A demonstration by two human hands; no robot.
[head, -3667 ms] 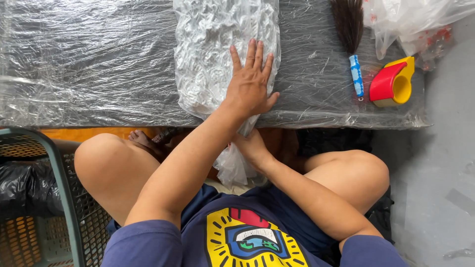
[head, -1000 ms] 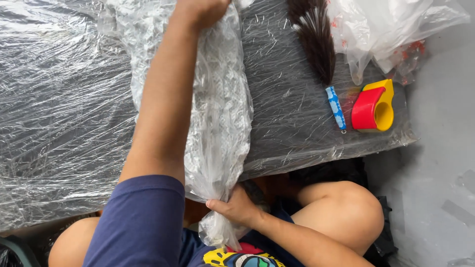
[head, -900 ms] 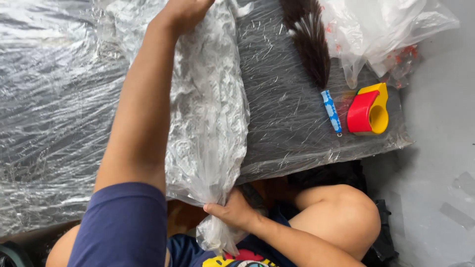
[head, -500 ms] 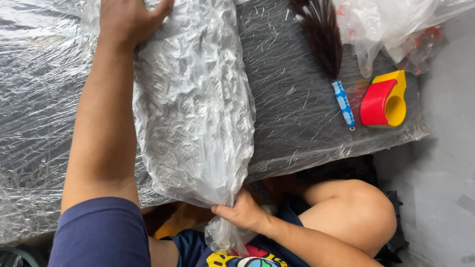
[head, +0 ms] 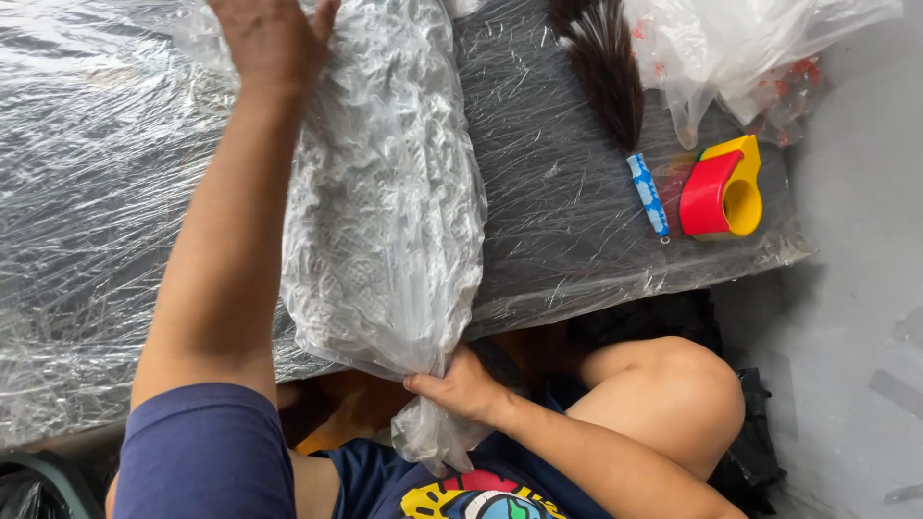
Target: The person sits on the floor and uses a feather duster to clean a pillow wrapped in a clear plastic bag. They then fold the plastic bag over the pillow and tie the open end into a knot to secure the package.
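On the film-covered table [head: 115,288], the left hand [head: 274,38], fingers spread, has slid from the clear plastic bag's [head: 385,211] top to its left edge, while the right hand [head: 461,384] stays clamped on the gathered neck, apparently tightening it.

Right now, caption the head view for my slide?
Left hand presses a clear plastic bag flat on the wrapped table; right hand grips its neck.
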